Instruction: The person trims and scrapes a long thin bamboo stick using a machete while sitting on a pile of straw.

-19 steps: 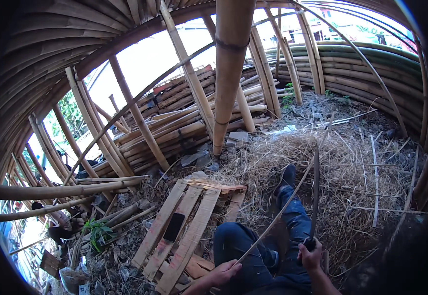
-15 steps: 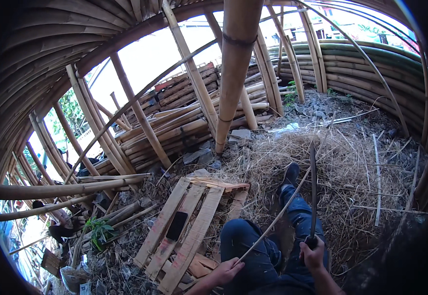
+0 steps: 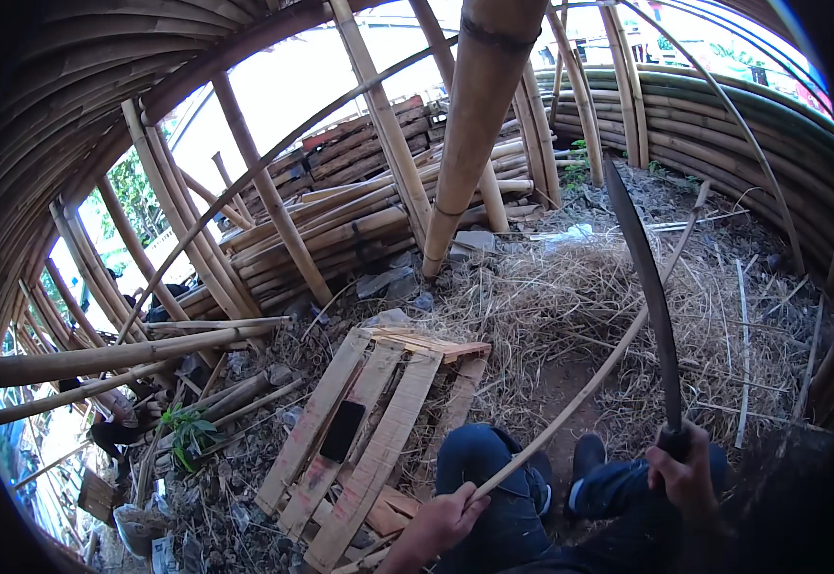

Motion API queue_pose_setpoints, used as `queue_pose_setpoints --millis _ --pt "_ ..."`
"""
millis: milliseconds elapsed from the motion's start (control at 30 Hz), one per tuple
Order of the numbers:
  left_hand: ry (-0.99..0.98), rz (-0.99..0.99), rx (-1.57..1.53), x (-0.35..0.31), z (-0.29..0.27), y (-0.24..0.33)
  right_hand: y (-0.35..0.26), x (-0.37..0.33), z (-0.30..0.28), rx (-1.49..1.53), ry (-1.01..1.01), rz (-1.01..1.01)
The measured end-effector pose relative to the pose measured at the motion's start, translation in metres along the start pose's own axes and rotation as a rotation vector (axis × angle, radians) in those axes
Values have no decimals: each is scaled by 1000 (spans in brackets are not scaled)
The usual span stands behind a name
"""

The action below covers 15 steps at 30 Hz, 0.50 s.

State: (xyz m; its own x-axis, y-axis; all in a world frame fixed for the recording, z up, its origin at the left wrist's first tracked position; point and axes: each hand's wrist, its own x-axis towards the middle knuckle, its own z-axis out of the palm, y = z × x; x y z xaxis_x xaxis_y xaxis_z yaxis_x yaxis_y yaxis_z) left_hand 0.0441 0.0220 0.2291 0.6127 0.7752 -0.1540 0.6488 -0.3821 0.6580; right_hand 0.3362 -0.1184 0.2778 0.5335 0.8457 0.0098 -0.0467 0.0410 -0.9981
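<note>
My left hand (image 3: 444, 524) is closed round the near end of a long, thin bamboo strip (image 3: 597, 375), which slants up and away to the right across my knee. In my right hand (image 3: 687, 473) is the black handle of a machete (image 3: 650, 277). Its long dark blade points up and away, and in the picture it crosses the strip near the strip's far part. Whether blade and strip touch, I cannot tell. My legs in dark blue trousers (image 3: 479, 461) are bent below the strip.
A wooden pallet (image 3: 390, 413) with a black phone (image 3: 342, 430) on it lies to my left. Dry shavings (image 3: 570, 306) cover the ground ahead. A thick bamboo post (image 3: 479, 124) stands in front, with stacked bamboo poles (image 3: 733, 143) along the right. Another person (image 3: 115, 430) is at the far left.
The machete has swung to the right and its blade now shows broadside. The strip's far end has shifted right. My right leg has drawn back, its foot now nearer.
</note>
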Motion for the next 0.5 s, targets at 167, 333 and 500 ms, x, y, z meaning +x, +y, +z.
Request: queue_pose_setpoints --millis 167,333,500 --pt "9 136 18 70 -12 40 -42 31 1 -44 -25 -61" --pt "139 194 158 120 -32 78 -31 90 -17 -126 -98 -201" --pt "45 138 173 140 -25 72 -10 145 -37 -455 -28 -278"
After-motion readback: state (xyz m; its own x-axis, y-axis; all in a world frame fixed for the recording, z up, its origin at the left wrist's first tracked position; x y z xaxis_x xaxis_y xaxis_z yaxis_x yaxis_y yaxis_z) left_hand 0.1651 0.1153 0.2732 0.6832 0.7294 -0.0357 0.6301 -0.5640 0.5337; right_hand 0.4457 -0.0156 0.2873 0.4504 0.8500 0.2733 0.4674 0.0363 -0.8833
